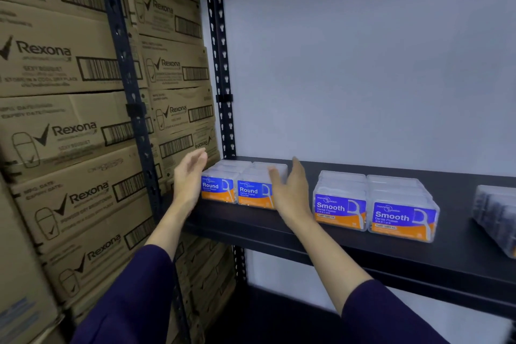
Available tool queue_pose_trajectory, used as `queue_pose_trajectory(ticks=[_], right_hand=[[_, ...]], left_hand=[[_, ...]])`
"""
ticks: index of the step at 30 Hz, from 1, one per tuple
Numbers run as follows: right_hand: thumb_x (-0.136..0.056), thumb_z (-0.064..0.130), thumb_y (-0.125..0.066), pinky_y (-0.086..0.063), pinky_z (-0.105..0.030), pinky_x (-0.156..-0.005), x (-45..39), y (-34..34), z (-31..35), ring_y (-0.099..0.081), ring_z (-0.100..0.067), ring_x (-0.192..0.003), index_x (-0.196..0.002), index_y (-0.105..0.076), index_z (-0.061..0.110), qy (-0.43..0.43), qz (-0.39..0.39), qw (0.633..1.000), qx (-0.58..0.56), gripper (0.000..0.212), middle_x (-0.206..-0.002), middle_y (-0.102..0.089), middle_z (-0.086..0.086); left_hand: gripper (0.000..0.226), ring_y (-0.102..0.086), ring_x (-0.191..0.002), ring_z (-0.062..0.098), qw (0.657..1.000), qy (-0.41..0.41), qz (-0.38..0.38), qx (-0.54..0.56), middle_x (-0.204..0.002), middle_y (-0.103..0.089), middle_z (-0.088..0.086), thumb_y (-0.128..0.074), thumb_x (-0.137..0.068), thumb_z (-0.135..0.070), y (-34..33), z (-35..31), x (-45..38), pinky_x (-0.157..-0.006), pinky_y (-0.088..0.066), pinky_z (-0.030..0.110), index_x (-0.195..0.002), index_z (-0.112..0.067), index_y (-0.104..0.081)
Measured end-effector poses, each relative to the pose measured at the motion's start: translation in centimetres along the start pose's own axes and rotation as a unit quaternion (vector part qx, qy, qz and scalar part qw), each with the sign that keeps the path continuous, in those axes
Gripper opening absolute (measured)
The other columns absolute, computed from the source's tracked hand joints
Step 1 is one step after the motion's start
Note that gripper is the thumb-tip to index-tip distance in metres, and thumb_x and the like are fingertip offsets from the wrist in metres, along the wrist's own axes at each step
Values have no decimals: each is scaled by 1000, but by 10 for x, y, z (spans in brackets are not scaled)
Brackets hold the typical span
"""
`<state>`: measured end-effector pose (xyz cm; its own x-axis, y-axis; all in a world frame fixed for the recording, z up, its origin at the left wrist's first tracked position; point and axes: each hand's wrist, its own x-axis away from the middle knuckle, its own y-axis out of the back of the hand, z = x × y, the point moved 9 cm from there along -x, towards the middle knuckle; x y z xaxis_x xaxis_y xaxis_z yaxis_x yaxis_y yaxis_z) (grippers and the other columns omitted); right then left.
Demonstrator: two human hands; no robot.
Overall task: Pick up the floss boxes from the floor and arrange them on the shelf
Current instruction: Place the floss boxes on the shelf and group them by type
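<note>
Head view: left hand (191,176) and right hand (290,190), fingers straight, flank Round boxes (240,190); Smooth boxes (374,209) beside.

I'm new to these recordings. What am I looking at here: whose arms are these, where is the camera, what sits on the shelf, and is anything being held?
There is no machine here: a person's two bare hands do the work, filmed by one wide-angle camera worn on the head, looking forward and down. The left hand and right hand are open, one on each side of the Round floss boxes at the left end of the black shelf. Neither has a grip on anything; whether they touch the boxes is unclear. Further right stand the Smooth floss boxes, and a blurred third group sits at the edge. Rexona cartons are stacked to the left.
</note>
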<state>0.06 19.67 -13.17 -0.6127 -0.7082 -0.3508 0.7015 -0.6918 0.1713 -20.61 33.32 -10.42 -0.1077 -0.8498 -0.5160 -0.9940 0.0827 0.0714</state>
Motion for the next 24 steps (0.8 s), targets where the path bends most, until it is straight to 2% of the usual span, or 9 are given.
queue_pose_trajectory(ticks=[2,6,10,14,16,18,19,21,24], right_hand=[[-101,28,-44,-31,-18,-102,3,11,5,-33,-16,-139,-148,-27,10,10,-44,999,-1,53,-154,-31,-4],[-102,17,-41,-39,-19,-95,14,26,25,-43,-15,-131,-142,-38,10,7,-89,995,-50,41,-145,-43,-4],[-100,6,-39,-30,-7,-85,21,61,66,-48,-17,-126,-136,-46,7,53,-111,991,-56,37,-137,-51,-8],[-96,3,-42,-29,-12,-94,32,123,79,-47,-18,-126,-128,-56,9,123,-117,983,74,35,-133,-54,-7],[-94,8,-47,-28,-18,-103,38,150,65,-45,-21,-129,-124,-60,10,133,-115,970,167,32,-131,-57,-5],[-94,21,-51,-21,-39,-115,45,170,41,-33,-24,-139,-122,-62,15,112,-108,950,272,31,-135,-56,-2],[-95,30,-51,-13,-46,-116,48,176,28,-24,-24,-143,-124,-61,20,92,-96,940,315,33,-141,-50,-1],[-95,45,-48,-2,-53,-115,54,182,9,-9,-22,-147,-130,-57,27,74,-70,923,371,41,-152,-35,-1],[-92,57,-46,-4,-57,-113,58,187,0,-5,-21,-148,-132,-54,30,76,-63,911,400,49,-155,-29,1]], left_hand=[[25,-54,-120,12,995,-70,-52,-45,-121,-61,-4,-48,-99,-17,5,-23,10,-104,-40,29,-119,-13,-63],[24,-58,-108,3,987,-132,-77,-56,-113,-66,-5,-48,-98,-10,-2,-71,29,-98,-44,17,-112,-14,-67],[25,-58,-107,3,986,-161,-3,-39,-112,-66,-6,-49,-96,-9,-46,-112,55,-95,-44,15,-115,-15,-65],[22,-51,-118,3,980,-147,136,-15,-125,-59,-9,-51,-99,-21,-116,-126,92,-98,-39,18,-118,-22,-62],[33,-41,-130,3,961,-128,240,-48,-137,-48,-11,-57,-95,-33,-156,-118,114,-100,-31,15,-127,-26,-57],[55,-26,-138,1,932,-125,317,-124,-150,-31,-7,-68,-85,-40,-188,-101,134,-103,-20,11,-136,-30,-49],[66,-21,-140,2,920,-125,337,-158,-154,-24,-5,-73,-80,-41,-197,-92,140,-103,-17,10,-139,-31,-45],[78,-21,-142,7,913,-119,346,-183,-156,-19,-4,-79,-75,-39,-205,-81,146,-102,-18,11,-142,-29,-42],[75,-27,-138,6,924,-116,330,-156,-150,-29,-4,-81,-74,-33,-205,-77,145,-100,-22,12,-140,-27,-46]])
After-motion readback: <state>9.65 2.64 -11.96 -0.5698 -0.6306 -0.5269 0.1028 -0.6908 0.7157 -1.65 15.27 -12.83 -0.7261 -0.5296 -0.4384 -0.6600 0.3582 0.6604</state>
